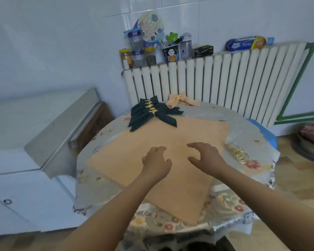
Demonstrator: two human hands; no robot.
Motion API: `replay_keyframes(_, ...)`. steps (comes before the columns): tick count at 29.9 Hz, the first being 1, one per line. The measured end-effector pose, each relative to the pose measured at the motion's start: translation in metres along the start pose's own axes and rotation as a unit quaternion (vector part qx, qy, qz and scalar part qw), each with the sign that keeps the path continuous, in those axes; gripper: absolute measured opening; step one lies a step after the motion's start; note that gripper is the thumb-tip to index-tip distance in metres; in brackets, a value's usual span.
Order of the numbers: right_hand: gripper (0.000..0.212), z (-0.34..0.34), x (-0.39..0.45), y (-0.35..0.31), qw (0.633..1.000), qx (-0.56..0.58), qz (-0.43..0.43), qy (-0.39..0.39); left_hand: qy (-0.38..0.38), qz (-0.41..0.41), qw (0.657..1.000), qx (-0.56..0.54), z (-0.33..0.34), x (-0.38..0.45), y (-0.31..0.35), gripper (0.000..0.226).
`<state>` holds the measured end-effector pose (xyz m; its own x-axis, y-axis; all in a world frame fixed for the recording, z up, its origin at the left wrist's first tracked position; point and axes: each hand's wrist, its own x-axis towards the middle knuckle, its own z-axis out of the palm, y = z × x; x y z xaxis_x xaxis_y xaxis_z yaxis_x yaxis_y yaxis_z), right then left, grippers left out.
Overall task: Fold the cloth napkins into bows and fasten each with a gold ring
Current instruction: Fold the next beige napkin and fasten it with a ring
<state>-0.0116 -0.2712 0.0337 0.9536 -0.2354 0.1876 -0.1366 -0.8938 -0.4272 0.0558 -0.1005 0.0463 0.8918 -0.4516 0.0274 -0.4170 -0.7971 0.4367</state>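
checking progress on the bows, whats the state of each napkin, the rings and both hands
peach napkin: unfolded, spread flat on the table
green napkins: folded into bows, ringed, stacked
peach bow: folded, ringed, beside the green stack
loose gold rings: unused, in a pile on the table
left hand: open, over the peach napkin
right hand: open, over the peach napkin

Both arms reach forward, left hand (157, 160) and right hand (206, 156) with fingers loosely spread.
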Motion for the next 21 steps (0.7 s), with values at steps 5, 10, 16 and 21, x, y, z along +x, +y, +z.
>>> replay_keyframes(5,0.054,0.029,-0.07,-0.008,0.994,-0.004,0.006,-0.106,-0.117,-0.018,0.993,-0.016,0.025,-0.066,-0.028,0.057)
replay_keyframes(10,0.079,0.041,-0.093,-0.001,0.981,-0.005,-0.001,-0.192,-0.164,0.028,0.986,0.003,0.033,-0.087,-0.047,0.072)
replay_keyframes(16,0.032,0.043,-0.089,-0.007,0.99,0.052,0.037,-0.129,-0.12,0.001,0.992,-0.046,0.035,-0.085,-0.047,0.055)
replay_keyframes(21,0.024,0.05,-0.085,-0.012,0.994,0.057,0.068,-0.069,-0.072,-0.034,0.992,-0.095,0.04,-0.081,-0.043,0.036)
